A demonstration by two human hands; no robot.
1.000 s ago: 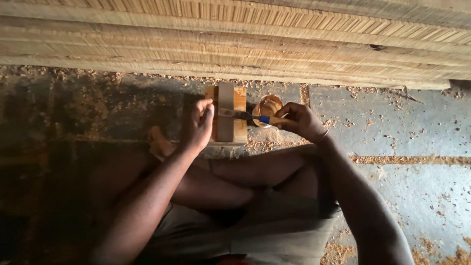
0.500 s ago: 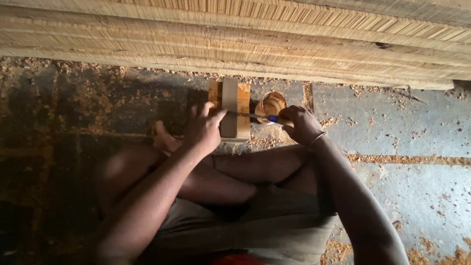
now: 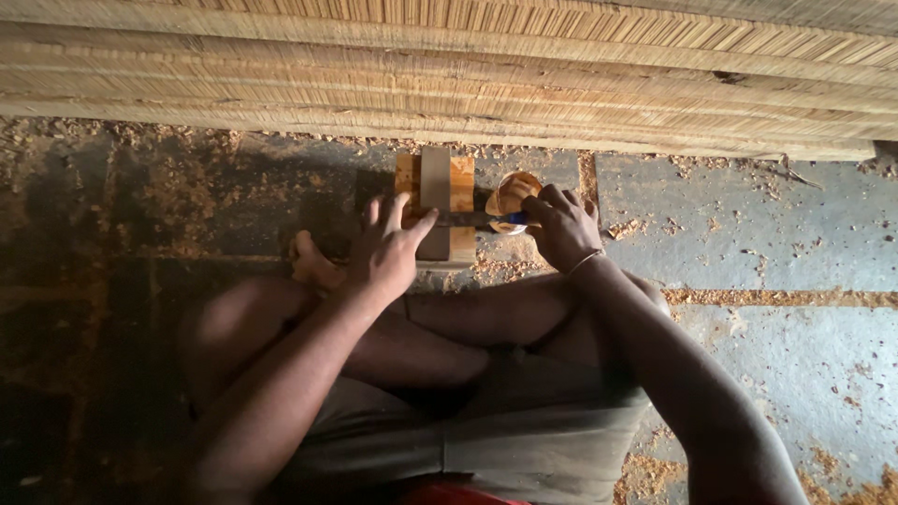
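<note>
Beyond my crossed legs, the wooden block (image 3: 436,208) sits on the floor near the mat's edge. My left hand (image 3: 388,251) presses on it, fingers spread, clamped on nothing. My right hand (image 3: 561,226) is closed around a blue-handled tool (image 3: 496,219) lying across the block, beside a small round wooden piece (image 3: 513,196). Risk: blade slips toward the left fingers if the block shifts. Concrete floor (image 3: 748,243) carries scattered shavings; a woven reed mat (image 3: 449,75) spans the far side.
</note>
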